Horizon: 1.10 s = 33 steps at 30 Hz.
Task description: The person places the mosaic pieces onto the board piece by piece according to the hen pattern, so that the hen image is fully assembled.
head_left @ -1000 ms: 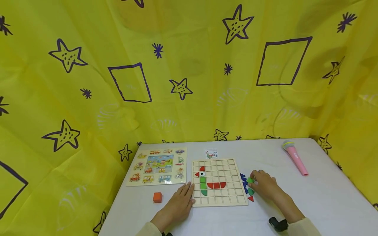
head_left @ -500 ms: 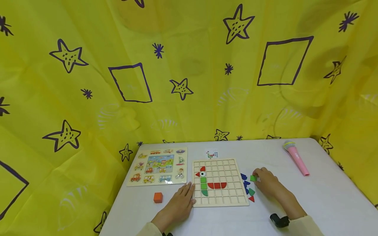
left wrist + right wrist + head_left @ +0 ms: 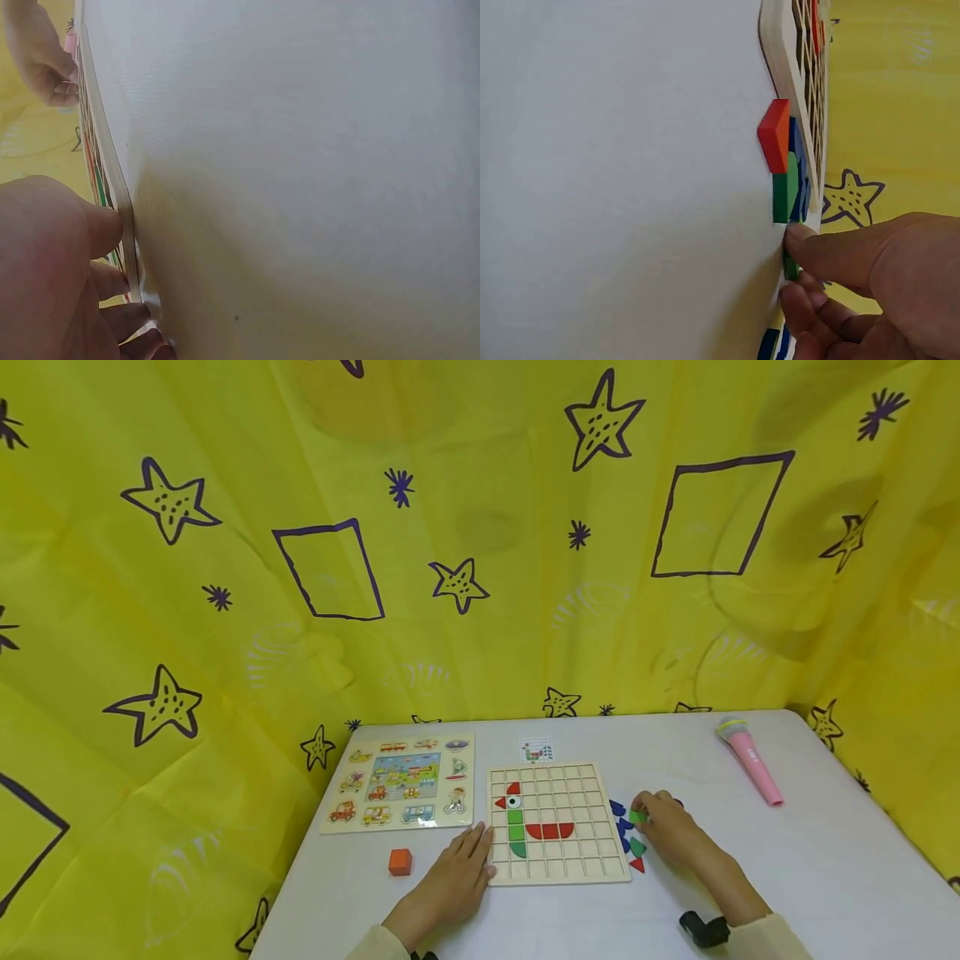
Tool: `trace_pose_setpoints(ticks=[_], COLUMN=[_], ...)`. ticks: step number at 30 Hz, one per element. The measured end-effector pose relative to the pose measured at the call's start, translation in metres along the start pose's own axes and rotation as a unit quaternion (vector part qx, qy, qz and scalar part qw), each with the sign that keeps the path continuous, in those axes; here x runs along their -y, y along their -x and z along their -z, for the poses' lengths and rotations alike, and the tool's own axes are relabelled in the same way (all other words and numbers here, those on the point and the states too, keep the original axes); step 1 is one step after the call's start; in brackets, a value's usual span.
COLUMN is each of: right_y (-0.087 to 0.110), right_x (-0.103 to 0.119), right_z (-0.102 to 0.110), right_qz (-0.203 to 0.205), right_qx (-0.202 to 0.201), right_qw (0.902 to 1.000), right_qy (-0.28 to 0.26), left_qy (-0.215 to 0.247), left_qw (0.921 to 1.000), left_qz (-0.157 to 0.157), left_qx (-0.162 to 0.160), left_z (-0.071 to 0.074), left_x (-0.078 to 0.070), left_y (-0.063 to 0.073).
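Note:
My left hand [image 3: 453, 875] lies along the left edge of the wooden grid board [image 3: 592, 867], its fingertips touching the rim. In the board's cells sit red pieces [image 3: 550, 831], green squares [image 3: 515, 824], a green quarter-round and an eye tile [image 3: 513, 802]. Right of the board, my right hand [image 3: 672, 831] pinches a green square piece [image 3: 791, 266] between thumb and fingers; they partly cover it. Around that hand lie blue pieces [image 3: 617, 808], a green piece [image 3: 637, 847] and a red triangle [image 3: 637, 865]. Another blue piece [image 3: 768, 345] shows beyond the fingers.
A picture card [image 3: 537, 750] lies behind the board. At the left are a vehicle puzzle board [image 3: 450, 814] and an orange cube [image 3: 401, 862]. A pink toy microphone [image 3: 752, 764] lies at the back right, before a yellow curtain [image 3: 510, 660].
My right hand first shifted slightly right with the green square, then came back left towards the blue pieces. A dark blue piece now shows behind that hand. My left hand stays put.

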State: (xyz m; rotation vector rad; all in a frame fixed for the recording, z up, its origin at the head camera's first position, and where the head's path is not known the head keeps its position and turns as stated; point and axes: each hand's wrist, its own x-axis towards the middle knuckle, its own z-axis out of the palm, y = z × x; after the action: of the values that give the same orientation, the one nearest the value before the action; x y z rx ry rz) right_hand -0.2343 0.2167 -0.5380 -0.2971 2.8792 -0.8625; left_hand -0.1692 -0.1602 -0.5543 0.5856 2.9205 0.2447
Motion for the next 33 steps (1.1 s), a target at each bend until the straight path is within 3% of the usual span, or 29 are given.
trace_pose_setpoints(ticks=[6, 12, 23, 33], right_y=[-0.001, -0.009, 0.002, 0.003], right_x=[0.011, 0.041, 0.104, 0.12], right_z=[0.001, -0.005, -0.049, -0.076], right_qz=[0.005, -0.002, 0.073, 0.151], right_qx=[-0.043, -0.013, 0.004, 0.005], right_qw=[0.9989, 0.9999, 0.9973, 0.9884], right_qy=[0.02, -0.011, -0.008, 0.015], left_qy=[0.005, 0.005, 0.004, 0.009], left_qw=[1.0, 0.9999, 1.0, 0.9999], left_qz=[0.003, 0.007, -0.002, -0.009], left_qx=[0.005, 0.008, 0.0, -0.005], left_z=[0.001, 0.002, 0.002, 0.004], left_x=[0.0, -0.001, -0.001, 0.0], left_y=[0.001, 0.002, 0.002, 0.002])
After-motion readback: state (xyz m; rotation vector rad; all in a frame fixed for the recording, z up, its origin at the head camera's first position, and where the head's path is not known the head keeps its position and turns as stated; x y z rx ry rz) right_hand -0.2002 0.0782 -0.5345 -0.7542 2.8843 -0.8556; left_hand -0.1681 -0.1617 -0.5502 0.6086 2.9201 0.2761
